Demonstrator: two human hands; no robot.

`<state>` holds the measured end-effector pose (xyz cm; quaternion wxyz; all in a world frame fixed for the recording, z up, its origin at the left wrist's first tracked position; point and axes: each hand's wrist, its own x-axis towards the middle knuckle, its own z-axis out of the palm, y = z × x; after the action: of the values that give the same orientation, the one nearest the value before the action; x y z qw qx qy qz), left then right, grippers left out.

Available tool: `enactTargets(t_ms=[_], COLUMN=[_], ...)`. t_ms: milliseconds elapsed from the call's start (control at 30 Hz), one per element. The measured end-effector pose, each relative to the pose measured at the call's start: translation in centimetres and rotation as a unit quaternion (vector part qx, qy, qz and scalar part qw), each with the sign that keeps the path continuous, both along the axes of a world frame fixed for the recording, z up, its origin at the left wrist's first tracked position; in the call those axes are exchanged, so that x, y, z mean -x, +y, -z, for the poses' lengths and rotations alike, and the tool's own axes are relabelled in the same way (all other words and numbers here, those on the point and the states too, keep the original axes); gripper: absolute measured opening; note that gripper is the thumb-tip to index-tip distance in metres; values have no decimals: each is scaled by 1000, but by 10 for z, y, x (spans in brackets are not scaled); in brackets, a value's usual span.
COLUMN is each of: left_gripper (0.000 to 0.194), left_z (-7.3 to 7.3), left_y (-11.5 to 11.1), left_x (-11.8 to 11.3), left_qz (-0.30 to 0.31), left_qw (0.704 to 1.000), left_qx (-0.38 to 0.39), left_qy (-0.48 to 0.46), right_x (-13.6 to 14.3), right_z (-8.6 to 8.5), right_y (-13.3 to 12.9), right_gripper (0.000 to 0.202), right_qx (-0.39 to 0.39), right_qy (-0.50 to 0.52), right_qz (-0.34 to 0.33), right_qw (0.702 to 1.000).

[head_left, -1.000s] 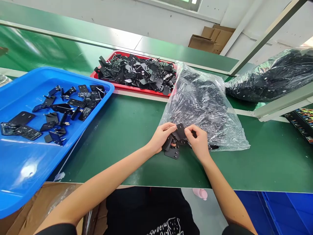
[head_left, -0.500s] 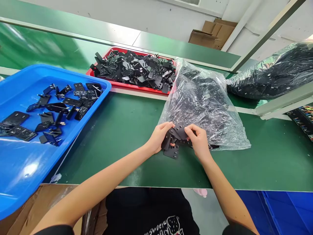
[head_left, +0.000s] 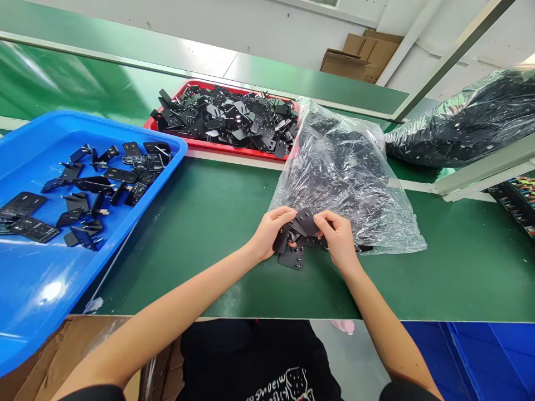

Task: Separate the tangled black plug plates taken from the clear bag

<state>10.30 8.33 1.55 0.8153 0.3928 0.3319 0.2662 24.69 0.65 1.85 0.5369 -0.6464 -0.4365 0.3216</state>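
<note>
Several flat black plates with small holes or pins sit between my hands, at the near edge of a clear plastic bag (head_left: 346,184) packed with dark parts. My left hand (head_left: 270,231) is closed on some of these plates. Thumb and fingers of my right hand (head_left: 337,236) pinch a black plate (head_left: 307,221) at its right edge. Below the held ones, another black plate (head_left: 291,258) lies at the table surface. My palms hide part of the cluster.
A blue tray (head_left: 167,167) with scattered black parts is on the left. Behind stands a red tray (head_left: 234,151) heaped with similar parts. Another filled plastic bag (head_left: 463,125) lies at the back right, beside a metal post (head_left: 451,61). The green table's (head_left: 225,223) front edge runs before me.
The plate pinched by my right hand has tilted up slightly. Both hands stay in nearly the same place, and the whole view has shifted a little.
</note>
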Motion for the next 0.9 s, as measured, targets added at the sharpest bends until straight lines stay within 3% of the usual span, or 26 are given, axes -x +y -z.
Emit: enactTargets(t_ms=[167,467,633,767,900], left_gripper=[26,26,25,22,23], left_z=[0,2,2,0,0], left_y=[1,3,2,3,4], left_x=[0,0,1,1,1], left_qz=[-9,-37,-30,-35,-24], left_qw=[1000,999,999,999,999], left_qx=[2,20,18,21,21], left_qy=[4,-7,-12,-9,-8], right_x=[1,8,10,8,4], right_z=[-2,2,0,-3,-4], right_y=[1,3,2,2,1], right_gripper=[27,30,23,22,26], right_qx=[9,-24,-31,-16,0], right_qy=[-17,-213,-251,-188,42], right_qz=[-8,-4,-10,-7,-60], right_qw=[1000,977,968,982,997])
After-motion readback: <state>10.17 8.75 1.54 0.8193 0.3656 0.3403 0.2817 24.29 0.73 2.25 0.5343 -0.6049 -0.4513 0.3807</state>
